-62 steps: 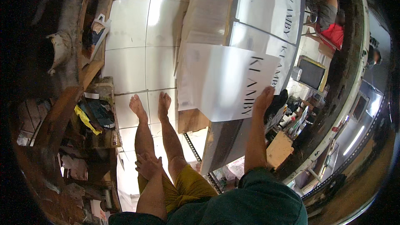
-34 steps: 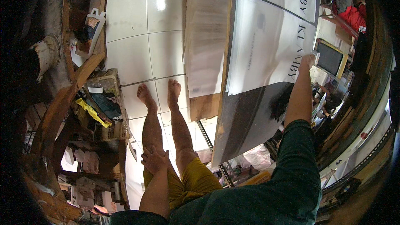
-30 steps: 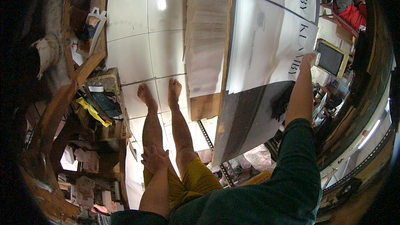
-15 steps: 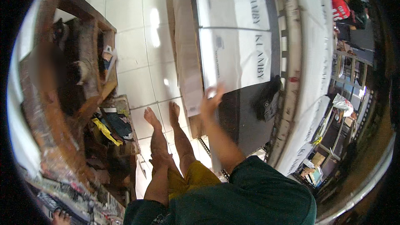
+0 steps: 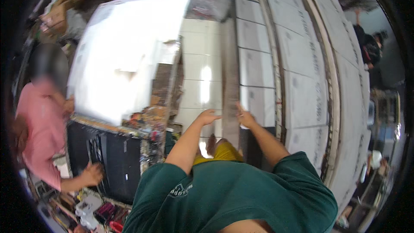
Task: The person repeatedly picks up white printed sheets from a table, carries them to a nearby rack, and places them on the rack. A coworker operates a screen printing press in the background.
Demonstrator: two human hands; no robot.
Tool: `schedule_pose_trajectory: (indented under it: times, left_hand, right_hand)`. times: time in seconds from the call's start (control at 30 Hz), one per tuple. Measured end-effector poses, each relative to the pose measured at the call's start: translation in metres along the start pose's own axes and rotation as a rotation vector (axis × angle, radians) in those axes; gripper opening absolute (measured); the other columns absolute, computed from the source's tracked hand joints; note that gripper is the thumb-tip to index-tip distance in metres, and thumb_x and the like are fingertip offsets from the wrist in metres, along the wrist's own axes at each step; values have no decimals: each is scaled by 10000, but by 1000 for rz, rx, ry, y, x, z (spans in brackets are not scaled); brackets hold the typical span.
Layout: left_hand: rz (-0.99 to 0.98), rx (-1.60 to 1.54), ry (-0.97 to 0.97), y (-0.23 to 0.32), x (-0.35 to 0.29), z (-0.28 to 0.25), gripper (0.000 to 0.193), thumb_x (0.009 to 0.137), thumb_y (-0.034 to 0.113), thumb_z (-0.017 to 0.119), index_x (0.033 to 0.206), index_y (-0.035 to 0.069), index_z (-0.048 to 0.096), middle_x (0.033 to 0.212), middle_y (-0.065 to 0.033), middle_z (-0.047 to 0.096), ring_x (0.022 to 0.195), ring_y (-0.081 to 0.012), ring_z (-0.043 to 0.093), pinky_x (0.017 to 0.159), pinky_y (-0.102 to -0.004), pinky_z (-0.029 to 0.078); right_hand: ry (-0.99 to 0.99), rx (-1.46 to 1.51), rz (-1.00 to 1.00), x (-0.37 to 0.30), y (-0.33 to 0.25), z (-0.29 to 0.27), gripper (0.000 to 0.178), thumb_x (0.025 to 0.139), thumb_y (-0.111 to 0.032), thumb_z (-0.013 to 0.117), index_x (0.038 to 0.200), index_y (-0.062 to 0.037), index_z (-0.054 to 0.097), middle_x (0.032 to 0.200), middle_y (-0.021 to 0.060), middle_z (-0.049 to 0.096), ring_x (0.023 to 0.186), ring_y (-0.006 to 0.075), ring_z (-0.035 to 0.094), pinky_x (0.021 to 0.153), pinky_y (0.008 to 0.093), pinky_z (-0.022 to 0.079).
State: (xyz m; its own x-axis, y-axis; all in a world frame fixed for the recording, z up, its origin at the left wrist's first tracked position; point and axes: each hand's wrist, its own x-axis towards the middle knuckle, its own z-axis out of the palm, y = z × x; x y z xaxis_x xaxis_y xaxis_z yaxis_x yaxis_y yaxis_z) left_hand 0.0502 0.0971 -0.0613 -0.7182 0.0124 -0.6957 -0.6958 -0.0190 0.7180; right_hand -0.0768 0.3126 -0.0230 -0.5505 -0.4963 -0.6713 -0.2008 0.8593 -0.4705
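My left hand (image 5: 208, 117) reaches out over the walkway, holding nothing, with its fingers stretched toward the right. Close to it, my right hand (image 5: 246, 118) is at the near left corner of a white printed sheet (image 5: 257, 99) on the long table. One finger of it points away from me; the others are partly blurred, and whether they touch the sheet I cannot tell. More white sheets (image 5: 255, 60) lie in a row beyond it. Dark table surface (image 5: 268, 143) shows on the near side of the row.
A second long table with white printed panels (image 5: 302, 90) runs along the right, behind a pale rail (image 5: 279, 116). Tiled floor (image 5: 200, 60) lies ahead. At left, a co-worker in a pink shirt (image 5: 39, 125) stands by a black screen frame (image 5: 116, 162) and a large white panel (image 5: 116, 51).
My view has swung, bringing the co-worker and white panel in at left. My left hand has come up from beside my leg toward my right hand, which remains by the sheets.
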Motion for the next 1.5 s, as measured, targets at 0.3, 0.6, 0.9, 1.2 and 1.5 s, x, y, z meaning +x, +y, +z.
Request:
schedule_pose_trajectory:
  times: [0.3, 0.6, 0.9, 1.2, 1.5]
  left_hand:
    - [375, 251, 213, 172, 19, -75, 762, 636, 537, 690, 1197, 65, 484, 1014, -170, 578, 960, -268, 553, 838, -342, 434]
    - [466, 30, 260, 283, 7, -182, 624, 769, 354, 659, 1264, 67, 408, 1116, -145, 518, 920, -219, 562, 804, -304, 442]
    - [680, -571, 405, 298, 61, -247, 489, 823, 160, 612, 1261, 77, 412, 1092, -94, 510, 835, -110, 542, 763, -249, 430]
    - [901, -846, 650, 408, 143, -391, 455, 843, 181, 580, 1249, 61, 413, 1056, -72, 521, 830, -122, 540, 706, -274, 462]
    - [1041, -1228, 1178, 435, 151, -480, 481, 848, 224, 577, 1262, 68, 388, 1081, -97, 499, 849, -147, 526, 745, -272, 455]
  right_hand:
    - [178, -143, 192, 157, 63, -60, 518, 744, -246, 648, 1196, -69, 470, 895, 121, 609, 676, 196, 591, 627, 318, 490]
    - [9, 32, 187, 326, -57, -251, 386, 820, -297, 541, 1033, 25, 558, 970, 189, 586, 773, 322, 607, 629, 396, 519]
    - [137, 63, -251, 524, -226, -409, 494, 787, -366, 573, 1154, -47, 483, 936, 92, 598, 753, 216, 584, 577, 354, 463]
    - [-224, -346, 137, 595, -281, -537, 479, 817, -323, 579, 1221, -99, 449, 1038, 101, 545, 893, 230, 552, 728, 482, 427]
    - [-525, -462, -88, 794, -389, -581, 443, 816, -253, 562, 1208, -79, 454, 1035, 114, 552, 873, 234, 559, 687, 435, 440]
